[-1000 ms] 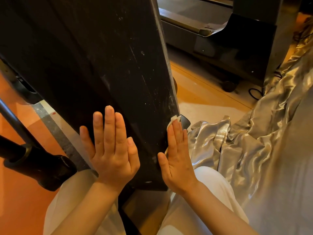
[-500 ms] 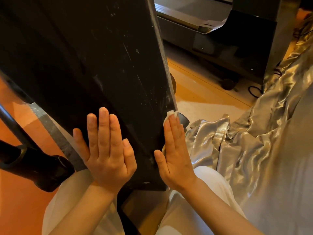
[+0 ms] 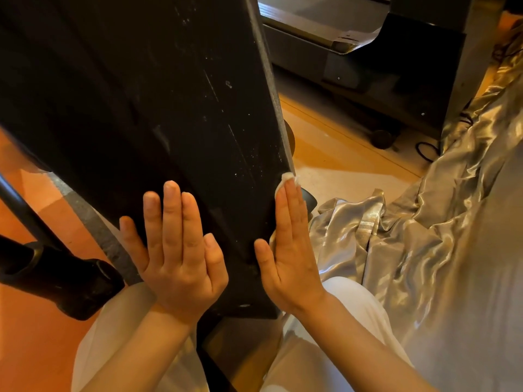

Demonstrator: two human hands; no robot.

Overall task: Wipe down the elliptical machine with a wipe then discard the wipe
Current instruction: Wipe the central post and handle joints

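1. your left hand (image 3: 181, 258) lies flat on the broad black face of the elliptical machine's housing (image 3: 135, 108), at about 7 o'clock in the view, fingers straight and close together, holding nothing.
2. your right hand (image 3: 291, 250) stands edge-on against the right side of the same housing, near 5 o'clock, fingers straight and together. it presses the white wipe (image 3: 288, 176) between palm and panel; only a small crumpled corner shows above the fingertips, and a thin strip below the thumb.
3. the two hands are apart, one on each side of the panel's lower end, which sits between your knees.
4. the wipe looks thin, soft and light. it has no stiffness of its own, so i judge it will bunch or roll if you push with the fingertips only. keep the flat palm on it and move slowly along the edge.
5. the housing looks rigid and heavy, with many pale specks and long scratches toward 12 o'clock. i think it will not give under pressure, so you can press firmly; the narrow right edge may catch the wipe and drag it out from under your hand.
6. to discard it later, pinch the showing corner and gather it into the palm.
7. silver satin fabric (image 3: 424, 236) lies crumpled on the floor toward 3 o'clock, just beside your right hand. no bin is in view.
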